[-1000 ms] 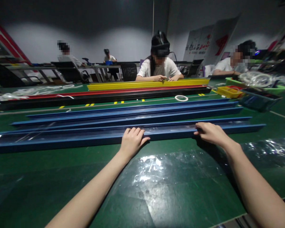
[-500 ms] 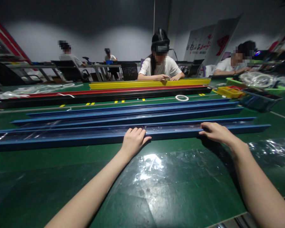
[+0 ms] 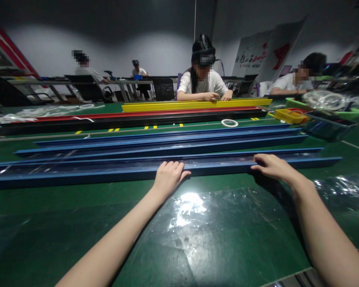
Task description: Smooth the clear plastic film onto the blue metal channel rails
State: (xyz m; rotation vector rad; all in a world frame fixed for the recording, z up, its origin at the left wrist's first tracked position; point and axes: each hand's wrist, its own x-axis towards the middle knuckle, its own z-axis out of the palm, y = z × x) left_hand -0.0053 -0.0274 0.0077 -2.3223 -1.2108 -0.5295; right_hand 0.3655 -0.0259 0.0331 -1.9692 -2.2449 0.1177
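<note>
Our left hand (image 3: 169, 175) is closed over the near wall of the front blue channel (image 3: 218, 168), its fingers hooked across the rim and its thumb out along the outer side. Our right hand (image 3: 271, 164) grips the same wall, well apart from the left, with curled fingers over the edge and the thumb below; the fingertips inside are hidden from us. The channel lies right under both hands, running past them to either side, with shiny clear material along its inside.

On our side of the hands, a sheet of clear plastic film (image 3: 227, 207) spreads over the green table (image 3: 131, 195). Just past the hands we see more blue channels (image 3: 131, 150), close together — we cannot tell exactly how many. Farther out, between the line of the two hands, lies a white ring (image 3: 229, 126). Beyond it come a long black bar (image 3: 137, 120) with red along its top and a yellow bar (image 3: 197, 105), which a co-worker (image 3: 203, 85) facing us touches with both hands. Past the right hand, off to its right, sit a yellow basket (image 3: 288, 116) and a dark bluish bin (image 3: 332, 129); far beyond the left hand, white strips (image 3: 48, 113) lie heaped.
</note>
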